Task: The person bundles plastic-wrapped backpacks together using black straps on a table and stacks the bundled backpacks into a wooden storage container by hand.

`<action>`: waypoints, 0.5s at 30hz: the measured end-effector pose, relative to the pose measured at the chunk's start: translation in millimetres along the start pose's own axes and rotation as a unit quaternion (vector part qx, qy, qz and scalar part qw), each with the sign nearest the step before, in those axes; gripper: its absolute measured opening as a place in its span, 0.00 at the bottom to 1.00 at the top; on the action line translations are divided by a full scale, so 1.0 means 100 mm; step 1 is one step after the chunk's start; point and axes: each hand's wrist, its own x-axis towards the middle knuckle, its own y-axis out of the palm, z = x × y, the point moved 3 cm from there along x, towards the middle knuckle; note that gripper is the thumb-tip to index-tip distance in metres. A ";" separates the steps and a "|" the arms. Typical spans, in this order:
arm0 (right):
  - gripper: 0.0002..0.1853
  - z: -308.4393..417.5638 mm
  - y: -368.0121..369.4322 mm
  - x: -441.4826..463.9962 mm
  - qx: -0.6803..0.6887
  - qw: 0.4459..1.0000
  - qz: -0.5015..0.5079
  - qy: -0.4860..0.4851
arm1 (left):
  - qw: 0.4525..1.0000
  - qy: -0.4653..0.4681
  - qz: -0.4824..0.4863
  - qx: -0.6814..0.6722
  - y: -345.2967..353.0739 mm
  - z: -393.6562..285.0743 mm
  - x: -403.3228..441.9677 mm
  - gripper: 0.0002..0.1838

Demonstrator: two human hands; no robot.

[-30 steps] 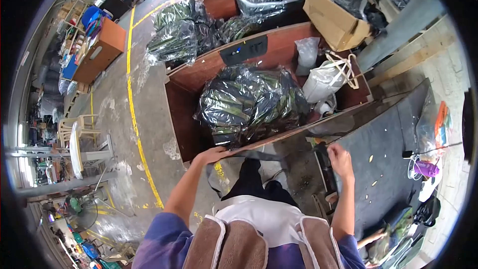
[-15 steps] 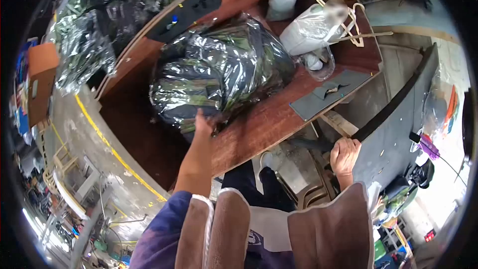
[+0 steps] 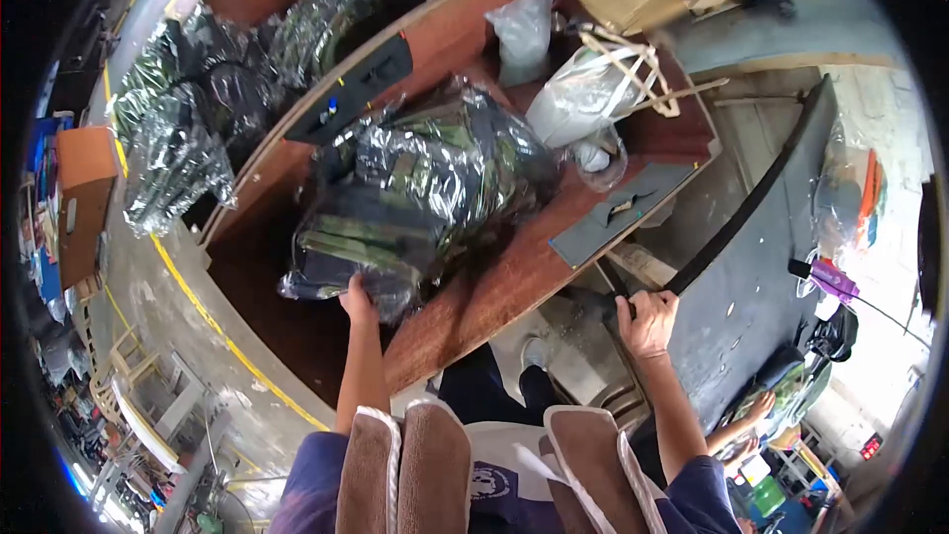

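A bulky camouflage-patterned bundle in clear plastic wrap (image 3: 425, 178) lies tilted inside a reddish-brown wooden box (image 3: 474, 307). My left hand (image 3: 359, 301) grips its near lower corner, thumb on top and the other fingers partly hidden by the plastic. To the right, outside the box, my right hand (image 3: 648, 323) is closed with curled fingers over the near end of a large dark board (image 3: 761, 267) with a black edge. Just left of those fingers is a dark curved piece that I cannot make out.
Inside the box are a white plastic bag (image 3: 522, 35), a filled clear bag (image 3: 583, 99) and light wooden sticks (image 3: 643, 74). Grey pads (image 3: 623, 208) line its rim. More wrapped bundles (image 3: 183, 148) lie beyond it at left. A person's arm (image 3: 751, 420) shows at lower right.
The wrapped bundle's near end has shifted toward me and left, with my left hand at its corner. My right hand stays at the board's end, with more forearm showing. The view has shifted.
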 end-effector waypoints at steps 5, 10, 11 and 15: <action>0.14 -0.07 -0.01 -0.13 0.029 0.999 0.000 0.036 | 0.938 0.228 0.181 0.186 0.64 -0.77 -1.50 0.27; 0.22 -0.06 -0.25 -0.20 0.112 0.992 0.009 0.056 | 0.772 0.361 0.257 0.455 1.36 -1.21 -3.78 0.25; 0.28 -0.11 -0.24 -0.21 0.235 0.964 0.015 0.127 | 0.726 0.412 0.269 0.480 1.39 -1.00 -4.04 0.25; 0.48 0.11 -0.69 -0.32 0.549 0.804 0.028 0.226 | 0.682 0.410 0.399 0.456 1.79 -0.37 -5.48 0.29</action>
